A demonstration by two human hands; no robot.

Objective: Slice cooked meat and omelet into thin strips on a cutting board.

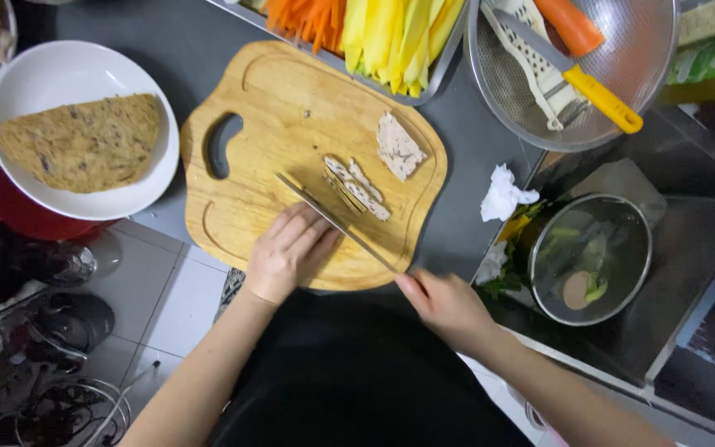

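- Right hand (448,305) is gripping the knife (334,222) handle at the near edge of the board (291,108); fingers are closed round it.
- Blade is running diagonally up-left across the board, its tip sitting near the board's middle.
- Left hand (290,251) is lying flat, fingers together and stretched out, pressing on the blade's near side; it is holding nothing else.
- Slices (357,187) of pale meat loaf are lying just beyond the blade, up-right of the left fingertips, close to them but not touching.
- A bigger uncut piece (398,146) is sitting farther back-right on the board, apart from both hands.
- Plate (59,66) with a folded omelette (80,142) is sitting left of the board, well away from the hands.
- Tray of carrot and yellow strips (374,33) is lying behind the board.
- Colander (622,74) with a peeler (602,99) is sitting at back right; steel bowl (589,258) is sitting right of the right hand.
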